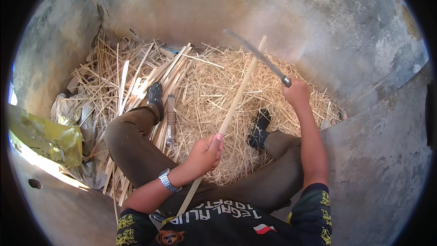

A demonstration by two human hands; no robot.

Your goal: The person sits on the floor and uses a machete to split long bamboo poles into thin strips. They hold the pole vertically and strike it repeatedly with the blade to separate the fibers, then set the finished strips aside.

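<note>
Containers: yellow plastic bag [43, 137] at the person's left, crumpled, contents can't tell; grey sacking [82, 114] beside it, partly under the slats.
Floor: bare concrete floor [378, 155], stained, buried mid-scene under a pile of pale shavings [214, 86].
Room: concrete wall [255, 4] right behind the pile; sun patch at lower left.
Slat heap: split bamboo slats [136, 75] stacked loose on the left of the shavings, lying at mixed angles.
Spare tool: second knife in a sheath [170, 120] lying on the slats, just beside the left leg.
Person: seated on the floor, legs out into the shavings, dark shoes.
Left hand: left hand [207, 152] clenched around the bamboo strip [239, 93], grip low on the strip; wristwatch [167, 180] on the wrist.
Strip position: slants up and away from the lap over the shavings, lower end running down past the wrist toward the shirt.
Right hand: right hand [297, 92] fisted on the handle of the long knife [255, 54], raised.
Blade: points up-left, motion-blurred, crossing the strip near its top end; contact can't tell.
</note>
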